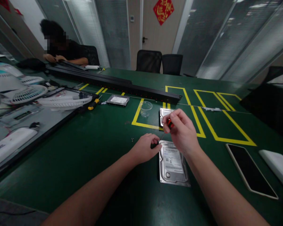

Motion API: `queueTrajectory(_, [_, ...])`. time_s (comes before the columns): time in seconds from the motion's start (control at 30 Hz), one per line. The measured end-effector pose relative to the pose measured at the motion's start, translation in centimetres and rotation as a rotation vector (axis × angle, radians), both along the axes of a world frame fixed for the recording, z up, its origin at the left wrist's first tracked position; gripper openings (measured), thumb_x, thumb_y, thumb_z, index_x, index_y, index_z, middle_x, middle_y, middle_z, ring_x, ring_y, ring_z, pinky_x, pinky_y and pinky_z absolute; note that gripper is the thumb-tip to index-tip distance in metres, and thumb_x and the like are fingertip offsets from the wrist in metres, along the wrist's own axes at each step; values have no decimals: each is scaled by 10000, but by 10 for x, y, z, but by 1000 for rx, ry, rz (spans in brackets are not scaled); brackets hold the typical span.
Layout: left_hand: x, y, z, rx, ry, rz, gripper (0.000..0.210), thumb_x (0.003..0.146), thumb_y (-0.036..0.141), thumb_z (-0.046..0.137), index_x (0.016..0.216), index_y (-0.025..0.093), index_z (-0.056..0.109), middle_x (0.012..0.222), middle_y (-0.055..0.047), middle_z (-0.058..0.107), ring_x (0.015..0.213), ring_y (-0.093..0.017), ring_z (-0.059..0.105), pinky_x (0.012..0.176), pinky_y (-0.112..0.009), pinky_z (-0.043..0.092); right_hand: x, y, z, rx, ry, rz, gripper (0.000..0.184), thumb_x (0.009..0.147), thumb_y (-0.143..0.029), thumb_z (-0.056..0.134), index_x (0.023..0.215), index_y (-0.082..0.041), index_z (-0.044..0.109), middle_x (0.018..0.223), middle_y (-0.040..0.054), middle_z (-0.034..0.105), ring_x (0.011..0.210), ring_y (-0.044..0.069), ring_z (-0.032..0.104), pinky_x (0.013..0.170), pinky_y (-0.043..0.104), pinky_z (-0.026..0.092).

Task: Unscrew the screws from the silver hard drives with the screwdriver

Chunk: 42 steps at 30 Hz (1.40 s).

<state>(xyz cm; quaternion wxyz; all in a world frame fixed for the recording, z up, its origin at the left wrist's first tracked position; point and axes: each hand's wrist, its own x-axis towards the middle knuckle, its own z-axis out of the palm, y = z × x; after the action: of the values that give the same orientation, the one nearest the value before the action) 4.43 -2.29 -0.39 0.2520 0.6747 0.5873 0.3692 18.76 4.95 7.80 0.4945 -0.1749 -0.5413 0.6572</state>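
Note:
A silver hard drive [172,163] with a white label lies flat on the green table in front of me. My right hand [182,128] grips a screwdriver [170,123] with a red and black handle; its thin shaft slants down to the drive's far left corner. At that same corner is my left hand [147,147], its fingers curled and its thumb against the drive's edge. Whether the screwdriver tip sits in a screw is too small to tell. Just beyond, a second hard drive [163,113] is partly hidden by my right hand. A few tiny screws [132,139] lie to the left.
A clear plastic cup [146,110] stands within yellow tape lines. Farther left are another hard drive [118,100], a yellow-black screwdriver [94,103] and white fan parts [66,101]. Long black bars [141,89] cross the table. A phone [251,171] lies right. One person [63,50] sits opposite.

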Motion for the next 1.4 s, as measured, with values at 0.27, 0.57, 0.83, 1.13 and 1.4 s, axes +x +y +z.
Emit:
queueTrajectory(0.27, [-1,-1,2,-7,9,10,153,893,240,749,1022,158,737,931,-56,726,873,-215,681,817,-350,552,-1,1,3,-72,23,-24,206,949,-324,608,804,-199,685,757,40,675,672,164,593,632,307,441])
queueTrajectory(0.57, [-1,-1,2,-4,17,8,143,894,244,750,1011,164,732,923,-54,724,869,-217,679,817,-355,554,-2,0,6,-42,32,-12,284,985,-376,555,827,-199,712,774,39,663,618,140,526,610,308,420])
queueTrajectory(0.83, [-1,-1,3,-5,12,0,156,901,253,745,1025,158,733,931,-58,728,874,-219,683,827,-358,554,-1,-1,4,-102,24,-42,130,903,-285,694,849,-244,583,821,-5,711,541,113,534,547,276,383])
queueTrajectory(1.13, [-1,-1,1,11,8,2,164,900,248,751,1036,157,729,942,-63,732,881,-218,685,833,-360,560,-3,-1,3,-103,14,-55,182,901,-321,689,782,-223,591,881,25,717,649,139,611,602,293,432])
queueTrajectory(1.4, [-1,-1,2,-2,18,8,159,899,255,749,1030,168,732,938,-59,735,886,-223,689,825,-359,562,-3,-1,3,-35,11,-30,303,981,-412,586,788,-202,686,829,38,650,613,129,523,585,312,408])
